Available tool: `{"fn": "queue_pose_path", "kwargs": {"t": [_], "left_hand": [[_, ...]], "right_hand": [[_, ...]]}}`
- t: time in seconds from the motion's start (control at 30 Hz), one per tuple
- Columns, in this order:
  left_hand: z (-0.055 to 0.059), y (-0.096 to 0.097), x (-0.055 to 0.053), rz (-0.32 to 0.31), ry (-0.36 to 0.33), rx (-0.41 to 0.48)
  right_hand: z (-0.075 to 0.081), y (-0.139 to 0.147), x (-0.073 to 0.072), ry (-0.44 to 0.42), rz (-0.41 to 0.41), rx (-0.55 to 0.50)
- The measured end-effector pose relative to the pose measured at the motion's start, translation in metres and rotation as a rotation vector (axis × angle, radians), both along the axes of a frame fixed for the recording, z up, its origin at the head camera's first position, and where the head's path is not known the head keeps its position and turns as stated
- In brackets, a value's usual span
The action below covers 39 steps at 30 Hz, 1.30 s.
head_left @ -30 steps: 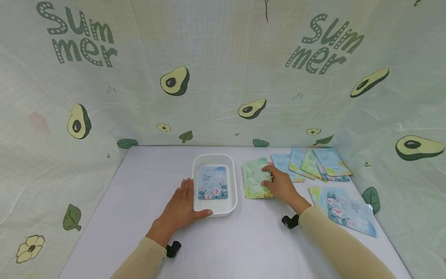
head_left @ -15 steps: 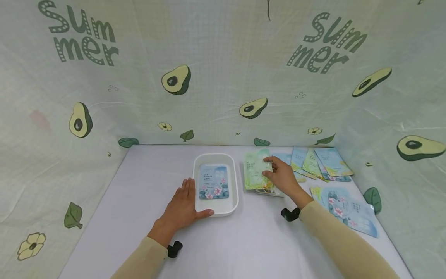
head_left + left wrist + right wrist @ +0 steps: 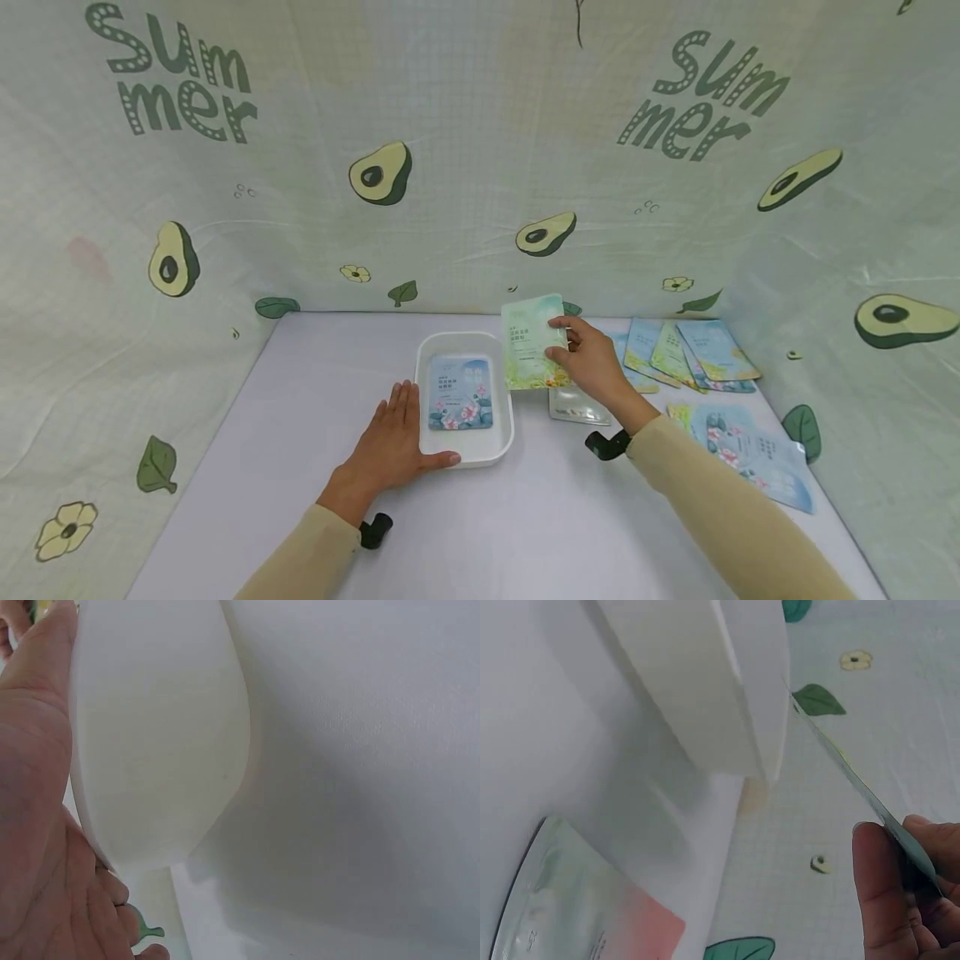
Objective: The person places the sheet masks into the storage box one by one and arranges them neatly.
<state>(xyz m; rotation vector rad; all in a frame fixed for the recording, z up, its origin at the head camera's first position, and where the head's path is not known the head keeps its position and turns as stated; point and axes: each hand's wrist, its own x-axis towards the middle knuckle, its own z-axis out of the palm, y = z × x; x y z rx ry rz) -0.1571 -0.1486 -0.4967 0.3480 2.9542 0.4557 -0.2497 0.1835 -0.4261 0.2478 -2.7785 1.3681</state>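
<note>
My right hand (image 3: 592,354) pinches a green sachet (image 3: 532,346) by its right edge, thumb below and fingers above, in the head view. This sachet is raised and overlaps the right rim of a white tray (image 3: 502,442). The right wrist view shows the green sachet (image 3: 855,776) edge-on between thumb and fingers. Inside the tray lies a blue sachet (image 3: 460,393) printed with pink flowers. My left hand (image 3: 390,437) rests along the tray's left rim, fingers straight and thumb spread over the near corner. In the left wrist view, my palm lies against the tray's wall (image 3: 161,750).
A silvery sachet (image 3: 579,406) lies right of the tray, partly hidden by my right hand. At the back right several sachets (image 3: 716,342) overlap in a fan. Nearer, a blue flowered sachet (image 3: 765,454) overlaps others. A printed curtain (image 3: 465,167) encloses the table.
My right hand has lifted the green sachet and brought it left towards the tray, uncovering the silvery sachet beneath. The left hand stays at the tray's rim.
</note>
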Motion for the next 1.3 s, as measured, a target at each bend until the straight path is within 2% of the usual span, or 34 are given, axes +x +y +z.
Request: {"fn": "queue_pose_path", "kwargs": {"t": [0.43, 0.73, 1.0, 1.3], "left_hand": [[0.0, -0.001, -0.003, -0.006, -0.011, -0.026], [0.0, -0.002, -0.003, -0.026, 0.019, -0.063], [0.001, -0.003, -0.003, -0.032, 0.03, -0.08], [-0.001, -0.004, -0.003, -0.039, 0.033, -0.076]], "right_hand": [[-0.013, -0.062, 0.003, -0.045, 0.042, -0.027], [-0.029, -0.097, 0.001, -0.079, 0.064, 0.02], [-0.04, -0.117, 0.004, -0.126, 0.114, 0.018], [-0.049, -0.127, 0.005, -0.152, 0.147, 0.032]]}}
